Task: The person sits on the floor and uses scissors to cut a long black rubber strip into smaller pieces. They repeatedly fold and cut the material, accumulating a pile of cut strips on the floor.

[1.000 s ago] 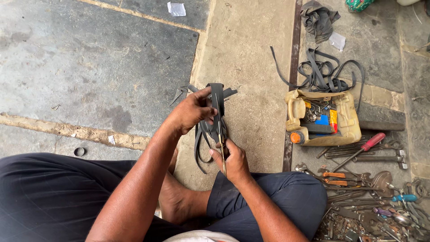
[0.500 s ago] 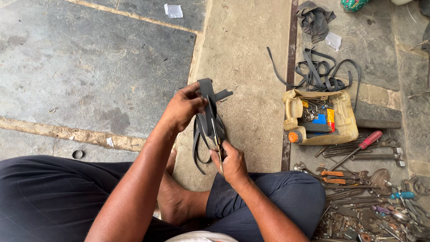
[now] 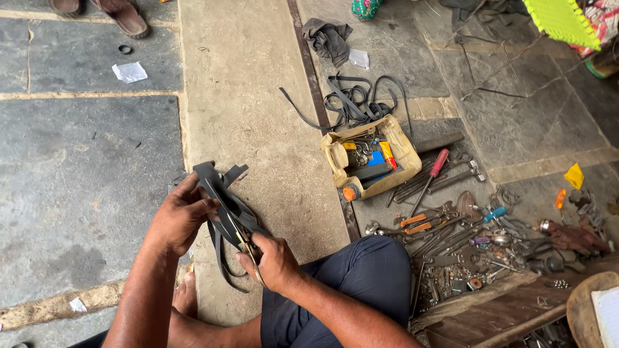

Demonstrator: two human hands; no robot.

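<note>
Tools (image 3: 464, 238) lie scattered on the stone floor (image 3: 90, 167) to the right, beside a tan box (image 3: 371, 158) and loose black strips (image 3: 358, 100). Left hand (image 3: 180, 216) grips a black rubber strip (image 3: 222, 196), flat and forked; right hand (image 3: 274, 261) closes on scissors (image 3: 248, 248) cutting it.

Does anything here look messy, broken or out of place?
Yes. The tools lie in a loose heap on the floor by the person's right knee, not sorted. The yellowish container holding small parts looks roughly cut open. Rubber strips sprawl tangled behind it, and a crumpled rag lies beyond.
</note>
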